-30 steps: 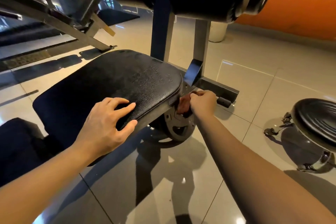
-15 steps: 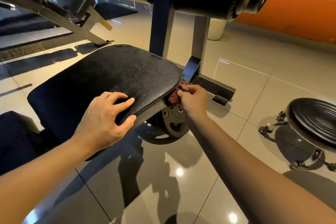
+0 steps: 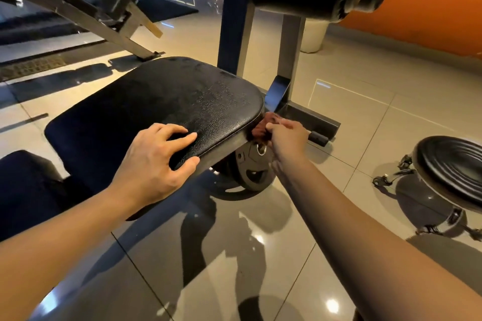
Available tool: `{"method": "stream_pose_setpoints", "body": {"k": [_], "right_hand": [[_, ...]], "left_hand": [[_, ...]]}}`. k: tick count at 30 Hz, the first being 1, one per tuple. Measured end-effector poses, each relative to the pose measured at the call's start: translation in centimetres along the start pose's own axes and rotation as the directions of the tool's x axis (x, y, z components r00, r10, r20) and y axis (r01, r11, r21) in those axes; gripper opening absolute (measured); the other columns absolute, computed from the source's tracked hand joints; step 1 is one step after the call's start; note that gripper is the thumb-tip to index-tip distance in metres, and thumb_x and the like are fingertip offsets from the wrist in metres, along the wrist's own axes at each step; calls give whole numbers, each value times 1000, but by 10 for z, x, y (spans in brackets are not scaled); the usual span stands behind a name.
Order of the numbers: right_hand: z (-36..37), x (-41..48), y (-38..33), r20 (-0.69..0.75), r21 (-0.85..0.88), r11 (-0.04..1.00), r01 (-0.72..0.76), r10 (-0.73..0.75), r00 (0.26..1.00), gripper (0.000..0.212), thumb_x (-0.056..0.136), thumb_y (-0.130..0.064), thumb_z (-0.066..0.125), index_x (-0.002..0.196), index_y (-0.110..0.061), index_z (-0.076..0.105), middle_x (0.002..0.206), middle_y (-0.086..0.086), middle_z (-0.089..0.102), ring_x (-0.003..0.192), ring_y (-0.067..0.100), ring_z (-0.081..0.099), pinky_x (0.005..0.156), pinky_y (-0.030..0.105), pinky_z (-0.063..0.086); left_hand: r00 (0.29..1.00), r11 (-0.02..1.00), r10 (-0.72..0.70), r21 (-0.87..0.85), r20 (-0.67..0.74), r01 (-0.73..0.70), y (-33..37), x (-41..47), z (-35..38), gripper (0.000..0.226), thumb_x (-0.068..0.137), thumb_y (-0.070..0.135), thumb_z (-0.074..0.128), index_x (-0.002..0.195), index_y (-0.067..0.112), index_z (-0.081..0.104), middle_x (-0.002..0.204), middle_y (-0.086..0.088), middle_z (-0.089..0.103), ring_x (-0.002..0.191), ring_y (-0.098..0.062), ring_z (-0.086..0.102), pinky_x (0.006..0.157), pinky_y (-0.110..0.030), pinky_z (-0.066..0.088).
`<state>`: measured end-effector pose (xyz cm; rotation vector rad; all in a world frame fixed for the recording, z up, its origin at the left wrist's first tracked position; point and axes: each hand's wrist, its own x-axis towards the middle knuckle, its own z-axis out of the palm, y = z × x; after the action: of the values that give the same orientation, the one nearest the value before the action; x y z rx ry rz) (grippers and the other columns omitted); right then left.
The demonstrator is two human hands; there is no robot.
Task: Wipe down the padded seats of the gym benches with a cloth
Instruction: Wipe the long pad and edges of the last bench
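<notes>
Edge wipe on padded seat point(image 3: 161, 101), right hand point(image 3: 288, 138) closed on cloth point(image 3: 262, 129).

Cloth was a bunched reddish-brown wad, clamped in the right hand's curled fingers and pressed against the seat's rounded far corner, just above the weight plate point(image 3: 251, 167) under the bench. Left hand point(image 3: 154, 161) lay spread on the near edge of the seat, fingers apart on top, thumb hooked under the rim, apparently bracing, gripping nothing else. Step judged: wiping the side trim of this pad, not the top face. Next move likely called for dragging the cloth along the rim toward the left hand, or lifting it onto the top surface, keeping pressure and clearing the upright post point(image 3: 285, 60). Round stool point(image 3: 453, 167) stood well apart to the right, untouched.
</notes>
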<state>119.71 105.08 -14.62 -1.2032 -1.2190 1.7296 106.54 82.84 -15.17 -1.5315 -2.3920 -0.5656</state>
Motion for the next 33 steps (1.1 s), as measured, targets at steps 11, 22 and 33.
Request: {"method": "stream_pose_setpoints", "body": {"k": [11, 22, 33], "right_hand": [[31, -48, 33, 23, -125, 989, 79, -77, 997, 17, 87, -2, 64, 93, -18, 68, 98, -1, 65, 97, 18, 64, 81, 32, 57], [2, -59, 15, 95, 107, 969, -225, 215, 972, 9, 81, 1, 64, 84, -7, 65, 66, 8, 71, 76, 23, 69, 90, 42, 57], [12, -23, 16, 151, -178, 983, 35, -8, 988, 56, 68, -29, 92, 113, -6, 66, 104, 13, 71, 95, 28, 72, 66, 40, 65]], "left_hand": [[1000, 1000, -14, -26, 1, 14, 0, 0, -1, 52, 96, 52, 43, 134, 24, 66, 131, 2, 63, 123, -16, 52, 106, -44, 43], [999, 993, -36, -110, -34, 32, 4, -3, -9, 46, 93, 42, 48, 126, 20, 71, 131, 2, 67, 123, -16, 57, 108, -45, 43], [998, 987, -47, -159, -45, 39, 2, -3, -8, 44, 93, 42, 50, 124, 21, 73, 129, 1, 68, 121, -16, 58, 106, -46, 45]]}}
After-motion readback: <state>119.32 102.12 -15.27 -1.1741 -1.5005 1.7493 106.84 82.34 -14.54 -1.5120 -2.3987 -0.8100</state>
